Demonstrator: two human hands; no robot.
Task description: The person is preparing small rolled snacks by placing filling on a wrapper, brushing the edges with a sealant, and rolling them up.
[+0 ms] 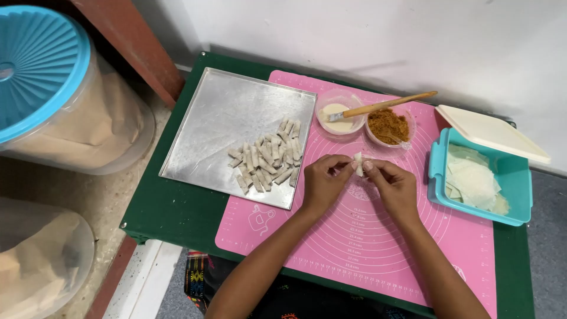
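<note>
Both hands meet over the pink silicone mat (378, 236), pinching one small pale pastry roll (358, 163) between their fingertips. My left hand (323, 180) grips it from the left, my right hand (394, 184) from the right. Left of them, a square metal tray (218, 118) carries several finished rolls (267, 163) heaped at its near right corner.
A clear bowl of white paste (336, 112) with a wooden brush (384, 106) and a bowl of brown filling (388, 126) stand behind the hands. A teal box of wrappers (478, 177) sits right, its cream lid (490, 133) leaning behind. Large lidded containers (53, 94) stand left of the green table (165, 212).
</note>
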